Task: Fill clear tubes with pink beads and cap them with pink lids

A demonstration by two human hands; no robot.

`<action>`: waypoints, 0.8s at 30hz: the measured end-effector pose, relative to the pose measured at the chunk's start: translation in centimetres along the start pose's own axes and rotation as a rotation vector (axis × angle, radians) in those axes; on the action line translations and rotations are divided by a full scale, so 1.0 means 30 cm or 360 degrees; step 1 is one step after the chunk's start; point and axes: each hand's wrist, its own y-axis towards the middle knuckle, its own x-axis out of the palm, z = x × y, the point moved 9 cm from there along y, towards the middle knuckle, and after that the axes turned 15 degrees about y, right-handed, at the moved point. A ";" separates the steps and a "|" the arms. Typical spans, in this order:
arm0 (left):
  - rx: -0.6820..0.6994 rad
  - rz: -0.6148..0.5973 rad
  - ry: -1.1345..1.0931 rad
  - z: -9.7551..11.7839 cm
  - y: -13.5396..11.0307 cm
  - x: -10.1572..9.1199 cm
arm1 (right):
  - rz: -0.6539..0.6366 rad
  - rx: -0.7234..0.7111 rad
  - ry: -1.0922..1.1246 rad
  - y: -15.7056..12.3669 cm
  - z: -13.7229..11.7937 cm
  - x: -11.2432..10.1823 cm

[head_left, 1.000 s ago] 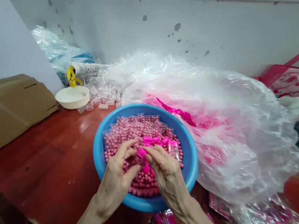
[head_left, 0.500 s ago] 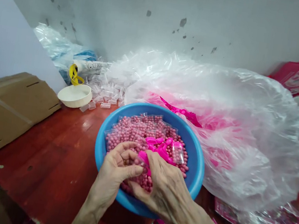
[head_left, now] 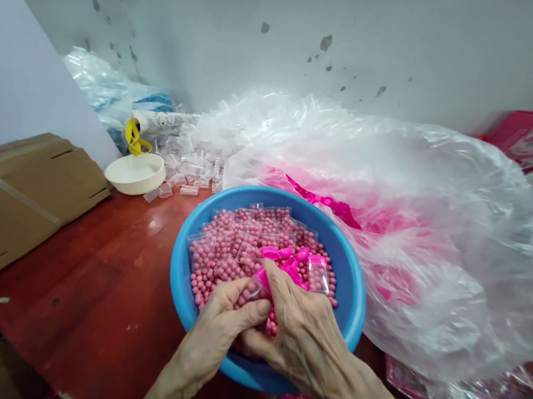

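Observation:
Both hands are over a blue basin (head_left: pixel 356 315) of round pink beads (head_left: pixel 205 284). My left hand (head_left: pixel 221 324) is closed around a small clear container (head_left: pixel 248 294) with pink beads inside. At the container's upper end sits a bright pink plastic cap (head_left: pixel 262 278). My right hand (head_left: pixel 306 330) closes over this cap from the right, its fingers partly hiding it. Several bead-filled clear containers (head_left: pixel 225 237) lie at the basin's far side. Beyond my right fingers are loose bright pink plastic pieces (head_left: pixel 295 263) and a clear container with a pink top (head_left: pixel 318 274).
A white round lid (head_left: pixel 135 173) and several small clear tubes (head_left: pixel 193 171) lie left of the basin. Large clear plastic bags (head_left: pixel 450 188) spread behind and to the right. A flattened cardboard box (head_left: pixel 18 201) is at left on the red table (head_left: pixel 104 295).
My left hand has moved right, closing in on my right hand. Its fingers now wrap the clear container, and the beads in it show more plainly beneath the pink cap.

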 end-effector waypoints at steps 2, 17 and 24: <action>0.0004 -0.0010 0.0095 -0.006 0.001 -0.004 | 0.0020 -0.0010 0.0030 -0.002 -0.005 -0.004; 0.0021 -0.0040 0.0544 0.011 -0.016 0.015 | 0.0079 -0.0264 0.0187 -0.017 -0.011 -0.035; -0.0031 -0.0044 0.0450 0.007 -0.008 0.012 | -0.0057 -0.0085 0.0376 -0.008 0.035 -0.048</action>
